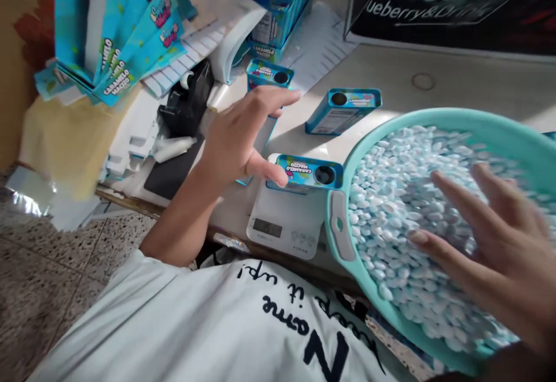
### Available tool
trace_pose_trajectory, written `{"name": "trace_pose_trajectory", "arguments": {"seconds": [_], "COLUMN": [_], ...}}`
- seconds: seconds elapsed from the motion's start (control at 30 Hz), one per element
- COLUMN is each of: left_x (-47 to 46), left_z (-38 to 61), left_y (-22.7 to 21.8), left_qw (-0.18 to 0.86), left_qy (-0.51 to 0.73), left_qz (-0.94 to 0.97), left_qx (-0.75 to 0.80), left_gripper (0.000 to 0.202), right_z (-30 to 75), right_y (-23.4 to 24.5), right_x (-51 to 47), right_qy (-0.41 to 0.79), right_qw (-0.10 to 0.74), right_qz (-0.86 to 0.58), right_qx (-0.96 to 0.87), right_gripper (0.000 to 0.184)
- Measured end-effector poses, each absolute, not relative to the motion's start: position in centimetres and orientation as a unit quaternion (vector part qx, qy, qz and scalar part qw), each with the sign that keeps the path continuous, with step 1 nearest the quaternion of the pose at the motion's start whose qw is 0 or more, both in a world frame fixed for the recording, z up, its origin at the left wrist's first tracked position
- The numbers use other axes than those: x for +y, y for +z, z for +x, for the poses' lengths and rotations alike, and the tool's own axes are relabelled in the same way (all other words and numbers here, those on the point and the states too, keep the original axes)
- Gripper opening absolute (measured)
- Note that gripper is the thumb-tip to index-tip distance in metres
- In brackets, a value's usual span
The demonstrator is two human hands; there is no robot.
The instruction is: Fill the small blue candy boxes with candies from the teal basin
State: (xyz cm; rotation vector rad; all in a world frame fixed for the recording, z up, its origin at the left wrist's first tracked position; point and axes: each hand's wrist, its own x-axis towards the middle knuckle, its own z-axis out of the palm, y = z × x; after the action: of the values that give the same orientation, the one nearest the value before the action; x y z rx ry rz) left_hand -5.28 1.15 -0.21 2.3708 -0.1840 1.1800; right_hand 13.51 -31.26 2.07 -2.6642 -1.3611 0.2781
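Note:
My left hand [237,138] is open, its thumb and forefinger apart. The thumb tip overlaps the near end of a small blue carton [304,173] marked "Caramelo Macizo", but I cannot tell if it touches. That carton stands on a white digital scale [284,225], the round hole in its top facing up. My right hand [499,237] is spread open over wrapped white and pale blue candies [391,214] in a turquoise tub [478,118]. Two similar cartons, one upright to the right [343,112] and one behind my left fingers [269,73], stand on the table.
Stacked blue cartons [278,17] stand at the back. Display boxes [125,34], papers and a black tape dispenser [191,98] crowd the left. A black printed box [452,11] stands at the back right. The tub's handle [341,225] is close beside the scale.

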Motion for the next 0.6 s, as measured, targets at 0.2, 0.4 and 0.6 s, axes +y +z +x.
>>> {"name": "trace_pose_trajectory", "arguments": {"seconds": [0.2, 0.4, 0.6], "left_x": [0.6, 0.4, -0.6], "left_z": [-4.5, -4.4, -4.5], "left_y": [-1.2, -1.6, -0.6], "left_qw": [0.254, 0.258, 0.382], "left_qy": [0.41, 0.364, 0.335], "left_qz": [0.875, 0.895, 0.861], "left_qx": [-0.046, -0.01, -0.002], "left_gripper": [0.081, 0.095, 0.09], "right_z": [12.9, 12.5, 12.2], "right_y": [2.6, 3.0, 3.4], "right_x": [-30.4, -30.2, -29.7], "right_qy": [0.178, 0.171, 0.135], "right_qw": [0.078, 0.09, 0.116], "right_qz": [-0.88, -0.877, -0.867], "right_qx": [-0.434, -0.441, -0.465], "right_gripper": [0.091, 0.091, 0.083]}}
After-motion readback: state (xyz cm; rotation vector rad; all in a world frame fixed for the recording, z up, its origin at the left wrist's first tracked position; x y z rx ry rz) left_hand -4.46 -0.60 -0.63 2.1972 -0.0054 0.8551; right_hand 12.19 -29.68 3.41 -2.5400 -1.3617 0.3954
